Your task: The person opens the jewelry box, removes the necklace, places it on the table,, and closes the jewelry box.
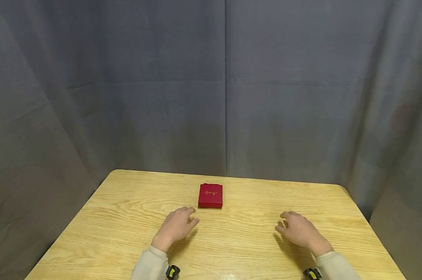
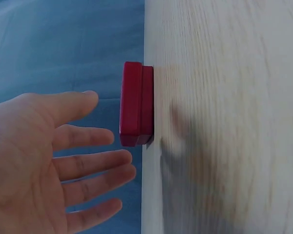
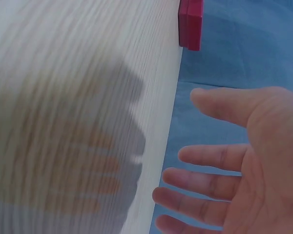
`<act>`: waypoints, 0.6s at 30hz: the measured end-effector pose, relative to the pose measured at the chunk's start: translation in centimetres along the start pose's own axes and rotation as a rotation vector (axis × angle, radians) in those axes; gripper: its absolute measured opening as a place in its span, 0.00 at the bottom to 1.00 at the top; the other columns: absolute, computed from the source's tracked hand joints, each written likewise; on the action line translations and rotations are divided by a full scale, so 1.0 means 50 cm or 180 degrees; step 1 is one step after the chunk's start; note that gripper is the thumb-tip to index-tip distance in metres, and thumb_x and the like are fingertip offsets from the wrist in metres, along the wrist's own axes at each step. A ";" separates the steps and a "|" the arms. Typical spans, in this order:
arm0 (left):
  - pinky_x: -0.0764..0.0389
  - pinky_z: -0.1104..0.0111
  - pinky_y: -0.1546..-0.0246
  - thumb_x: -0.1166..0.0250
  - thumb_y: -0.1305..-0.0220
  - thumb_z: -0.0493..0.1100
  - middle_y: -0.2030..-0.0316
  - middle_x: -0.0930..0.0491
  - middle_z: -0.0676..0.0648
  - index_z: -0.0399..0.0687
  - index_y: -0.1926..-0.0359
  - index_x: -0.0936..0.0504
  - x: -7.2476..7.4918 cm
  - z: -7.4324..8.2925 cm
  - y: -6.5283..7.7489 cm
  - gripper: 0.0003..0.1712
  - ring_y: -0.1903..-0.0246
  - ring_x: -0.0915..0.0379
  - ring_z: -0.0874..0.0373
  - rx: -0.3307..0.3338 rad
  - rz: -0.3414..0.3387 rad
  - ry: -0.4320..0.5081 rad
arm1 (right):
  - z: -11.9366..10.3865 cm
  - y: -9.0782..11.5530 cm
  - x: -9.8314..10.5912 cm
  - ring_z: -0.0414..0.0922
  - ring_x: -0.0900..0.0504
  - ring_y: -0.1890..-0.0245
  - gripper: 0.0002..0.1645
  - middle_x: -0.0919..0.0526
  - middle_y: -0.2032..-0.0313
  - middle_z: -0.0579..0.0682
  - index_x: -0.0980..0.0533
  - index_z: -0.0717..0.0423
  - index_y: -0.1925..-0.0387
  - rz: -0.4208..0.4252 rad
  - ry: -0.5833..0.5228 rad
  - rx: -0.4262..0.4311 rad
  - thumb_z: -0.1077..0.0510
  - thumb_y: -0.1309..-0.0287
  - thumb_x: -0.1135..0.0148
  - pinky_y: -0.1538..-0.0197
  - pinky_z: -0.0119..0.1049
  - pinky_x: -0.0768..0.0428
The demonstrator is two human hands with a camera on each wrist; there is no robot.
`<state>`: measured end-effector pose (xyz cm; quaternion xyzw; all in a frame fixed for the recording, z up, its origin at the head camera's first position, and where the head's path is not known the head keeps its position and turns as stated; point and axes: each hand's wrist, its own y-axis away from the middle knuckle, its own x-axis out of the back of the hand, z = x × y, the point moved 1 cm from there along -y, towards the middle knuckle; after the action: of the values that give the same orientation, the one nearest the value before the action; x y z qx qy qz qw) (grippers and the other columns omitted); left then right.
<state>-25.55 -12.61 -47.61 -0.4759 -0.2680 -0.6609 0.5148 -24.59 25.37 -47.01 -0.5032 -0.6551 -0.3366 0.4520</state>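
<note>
A small red box (image 1: 210, 195) with gold script on its lid lies flat on the wooden table (image 1: 246, 233), a little left of centre toward the back. Its lid and slightly narrower base show side-on in the left wrist view, where the box (image 2: 132, 105) lies beyond the fingertips. My left hand (image 1: 177, 224) hovers just in front and to the left of it, fingers loosely extended, holding nothing. Farther off to the right, my right hand (image 1: 298, 230) hangs over the table with fingers spread and nothing in them. Both palms face inward.
Grey curtains (image 1: 162, 116) hang behind the table and on both sides. The table's back edge runs close behind the box. Each wrist wears a dark strap (image 1: 173, 272) below a light sleeve (image 1: 150, 264).
</note>
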 end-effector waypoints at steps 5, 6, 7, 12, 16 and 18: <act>0.31 0.51 0.45 0.42 0.33 0.50 0.44 0.26 0.37 0.38 0.43 0.25 0.002 -0.005 -0.002 0.25 0.44 0.31 0.41 0.0066 -0.0044 0.0067 | -0.017 -0.014 -0.006 0.59 0.22 0.54 0.27 0.22 0.52 0.62 0.25 0.66 0.49 0.0000 -0.0026 0.0054 0.49 0.41 0.38 0.53 0.55 0.25; 0.31 0.50 0.45 0.42 0.33 0.50 0.44 0.26 0.37 0.37 0.43 0.25 0.002 -0.006 -0.002 0.25 0.44 0.31 0.41 0.0074 -0.0061 0.0078 | -0.021 -0.017 -0.008 0.59 0.22 0.53 0.26 0.22 0.51 0.63 0.25 0.66 0.49 -0.0006 -0.0041 0.0065 0.50 0.41 0.38 0.52 0.55 0.25; 0.31 0.50 0.45 0.42 0.33 0.50 0.44 0.26 0.36 0.37 0.43 0.25 0.002 -0.005 -0.003 0.25 0.44 0.31 0.41 0.0081 -0.0082 0.0085 | -0.024 -0.019 -0.010 0.59 0.22 0.53 0.26 0.22 0.51 0.63 0.25 0.66 0.49 -0.0014 -0.0055 0.0082 0.50 0.41 0.38 0.52 0.56 0.25; 0.30 0.50 0.46 0.42 0.33 0.50 0.46 0.25 0.36 0.36 0.43 0.25 0.001 -0.005 -0.007 0.25 0.45 0.30 0.41 0.0131 -0.0195 0.0072 | -0.046 -0.029 -0.021 0.61 0.23 0.51 0.25 0.23 0.49 0.64 0.25 0.66 0.49 0.0010 -0.0116 0.0158 0.52 0.41 0.38 0.49 0.57 0.27; 0.29 0.51 0.47 0.42 0.33 0.50 0.46 0.25 0.37 0.35 0.42 0.26 -0.002 -0.008 -0.013 0.26 0.46 0.30 0.42 0.0162 -0.0239 0.0068 | -0.069 -0.039 -0.032 0.58 0.22 0.53 0.24 0.22 0.50 0.62 0.25 0.66 0.49 0.0009 -0.0193 0.0212 0.53 0.41 0.37 0.51 0.54 0.25; 0.30 0.51 0.46 0.42 0.33 0.49 0.46 0.25 0.37 0.35 0.41 0.27 -0.003 -0.008 -0.017 0.26 0.45 0.30 0.42 0.0174 -0.0248 0.0081 | -0.080 -0.044 -0.037 0.57 0.22 0.53 0.24 0.22 0.50 0.61 0.25 0.66 0.49 -0.0013 -0.0230 0.0239 0.53 0.41 0.37 0.51 0.54 0.25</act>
<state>-26.50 -12.61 -47.81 -0.4425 -0.2977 -0.6788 0.5048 -25.52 20.56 -47.23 -0.4964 -0.6841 -0.2945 0.4460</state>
